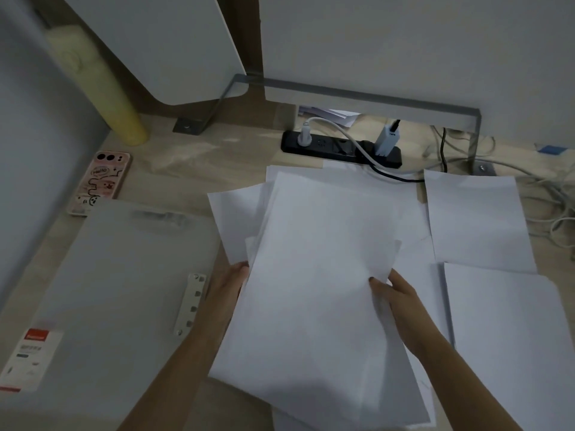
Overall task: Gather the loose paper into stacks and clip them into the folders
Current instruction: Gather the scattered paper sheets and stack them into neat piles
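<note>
My left hand (227,293) grips the left edge of an untidy stack of white paper sheets (317,275), its fingers tucked under the paper where I cannot see them. My right hand (398,300) pinches the right edge, thumb pressed on top and the other fingers curled against the side. The sheets are fanned and uneven, corners jutting out at the far left, and I hold the stack just above the pale wooden surface (193,163) with more white paper lying beneath it. Just left of the stack lies a frosted grey plastic folder (124,275), flat, with a white perforated clip strip (191,303) near its right edge and a red-and-white label (34,356) at its near left corner. To the right, two loose white sheets (476,219) lie flat — one beyond the other, overlapping. Farther off sit a black power strip (339,149) with white plugs, a phone in a pink patterned case (99,181) touching the folder's far corner, and a pale yellow roll (102,98).
</note>
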The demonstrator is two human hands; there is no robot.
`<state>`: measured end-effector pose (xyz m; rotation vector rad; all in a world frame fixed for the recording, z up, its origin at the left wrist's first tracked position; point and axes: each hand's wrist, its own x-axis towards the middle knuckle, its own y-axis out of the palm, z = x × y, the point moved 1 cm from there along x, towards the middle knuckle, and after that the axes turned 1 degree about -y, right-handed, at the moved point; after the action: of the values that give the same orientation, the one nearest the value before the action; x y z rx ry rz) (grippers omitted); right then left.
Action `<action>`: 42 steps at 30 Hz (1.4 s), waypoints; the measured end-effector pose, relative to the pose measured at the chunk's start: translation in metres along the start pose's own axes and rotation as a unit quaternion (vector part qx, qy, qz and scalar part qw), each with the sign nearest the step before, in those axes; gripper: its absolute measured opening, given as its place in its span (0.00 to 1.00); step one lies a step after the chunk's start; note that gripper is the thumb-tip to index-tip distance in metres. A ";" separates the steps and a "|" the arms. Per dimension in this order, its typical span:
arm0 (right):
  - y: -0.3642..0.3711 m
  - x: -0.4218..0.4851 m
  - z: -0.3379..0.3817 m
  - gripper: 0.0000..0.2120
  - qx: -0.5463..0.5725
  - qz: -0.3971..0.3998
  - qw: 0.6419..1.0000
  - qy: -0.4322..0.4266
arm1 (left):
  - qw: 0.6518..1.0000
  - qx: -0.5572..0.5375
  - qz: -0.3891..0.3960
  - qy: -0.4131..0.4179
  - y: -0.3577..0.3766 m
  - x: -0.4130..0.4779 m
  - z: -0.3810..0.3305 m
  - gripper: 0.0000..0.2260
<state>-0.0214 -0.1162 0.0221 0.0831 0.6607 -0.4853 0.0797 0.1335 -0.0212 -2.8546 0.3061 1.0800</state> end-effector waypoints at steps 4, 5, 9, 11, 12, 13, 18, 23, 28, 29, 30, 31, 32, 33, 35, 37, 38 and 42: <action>0.000 0.000 -0.003 0.10 -0.089 -0.033 0.995 -0.024 | 1.000 0.027 0.000 -0.010 0.014 0.007 -0.001 0.10; 0.000 -0.001 -0.004 0.10 -0.100 -0.052 0.993 -0.037 | 1.000 0.026 0.013 -0.006 0.017 0.006 -0.002 0.10; -0.003 0.000 -0.003 0.09 -0.088 -0.055 0.993 -0.053 | 0.998 0.044 0.032 -0.017 0.029 0.007 -0.006 0.10; -0.005 0.002 -0.002 0.10 -0.077 -0.034 0.996 -0.030 | 0.998 0.056 0.021 -0.016 0.032 0.011 -0.008 0.08; -0.006 0.003 -0.002 0.10 -0.074 -0.029 0.997 -0.020 | 0.999 0.041 0.015 -0.025 0.033 0.015 -0.008 0.09; -0.007 0.004 -0.002 0.10 -0.070 -0.026 0.997 -0.012 | 0.999 0.020 0.009 -0.031 0.034 0.015 -0.011 0.11; -0.015 0.009 -0.009 0.11 -0.057 -0.062 0.996 -0.002 | 0.989 -0.105 0.047 -0.095 0.046 0.016 -0.028 0.21; -0.023 0.015 -0.013 0.13 -0.066 -0.108 0.992 0.015 | 0.991 -0.099 0.049 -0.081 0.046 0.023 -0.041 0.19; -0.016 0.028 -0.003 0.11 -0.085 -0.057 0.995 0.011 | 0.997 -0.072 0.006 -0.017 0.036 0.044 -0.070 0.19; -0.012 0.031 0.000 0.11 -0.092 -0.048 0.995 0.008 | 0.998 -0.056 -0.002 -0.010 0.036 0.046 -0.077 0.18; -0.007 0.034 0.002 0.11 -0.097 -0.042 0.994 0.003 | 0.999 -0.034 -0.009 0.000 0.035 0.049 -0.082 0.19; -0.002 0.037 0.005 0.11 -0.097 -0.039 0.994 -0.006 | 1.000 -0.005 -0.007 0.022 0.034 0.051 -0.086 0.21; 0.003 0.040 0.007 0.12 -0.095 -0.043 0.994 -0.016 | 0.998 0.029 0.003 0.049 0.033 0.052 -0.087 0.23; 0.006 0.042 0.009 0.13 -0.091 -0.053 0.994 -0.023 | 0.996 0.062 -0.003 0.070 0.032 0.049 -0.087 0.22; 0.010 0.047 0.009 0.12 -0.090 -0.079 0.992 -0.028 | 0.991 0.102 -0.057 0.072 0.027 0.040 -0.078 0.21; 0.011 0.052 0.004 0.12 -0.101 -0.101 0.990 -0.018 | 0.988 0.093 -0.112 0.052 0.025 0.026 -0.057 0.24; 0.012 0.054 0.002 0.14 -0.107 -0.107 0.988 -0.008 | 0.988 0.073 -0.127 0.043 0.024 0.017 -0.045 0.26; 0.011 0.056 -0.005 0.19 -0.143 -0.098 0.985 0.023 | 0.989 0.024 -0.141 0.032 0.021 0.008 -0.017 0.20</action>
<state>0.0191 -0.1282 -0.0173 -0.2446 0.7810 -0.5745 0.0919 0.1089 -0.0143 -2.7818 -0.0659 0.9166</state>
